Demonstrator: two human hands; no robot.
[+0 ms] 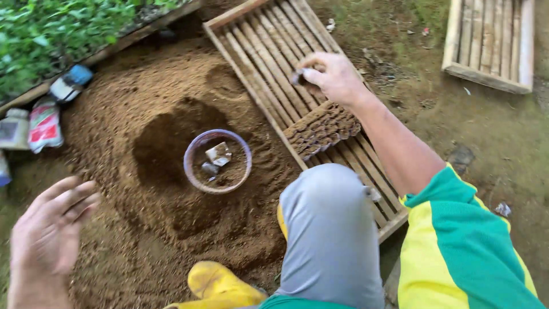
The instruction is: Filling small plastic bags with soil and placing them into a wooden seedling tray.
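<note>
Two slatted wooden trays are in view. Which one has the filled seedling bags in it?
The near wooden tray, running diagonally beside the soil pile, under the right hand. A block of small filled bags sits on its slats; the far tray at top right shows only bare slats.

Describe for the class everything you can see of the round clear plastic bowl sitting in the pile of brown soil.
The round clear plastic bowl has a thin, slightly purplish rim and see-through walls. It sits upright in a darker hollow scooped in the heap of brown soil, left of the slatted wooden tray. Inside lie some soil and a few small pale, scrap-like pieces. Neither hand touches it: the left hand hovers open nearer the camera, and the right hand holds something small over the tray.
</note>
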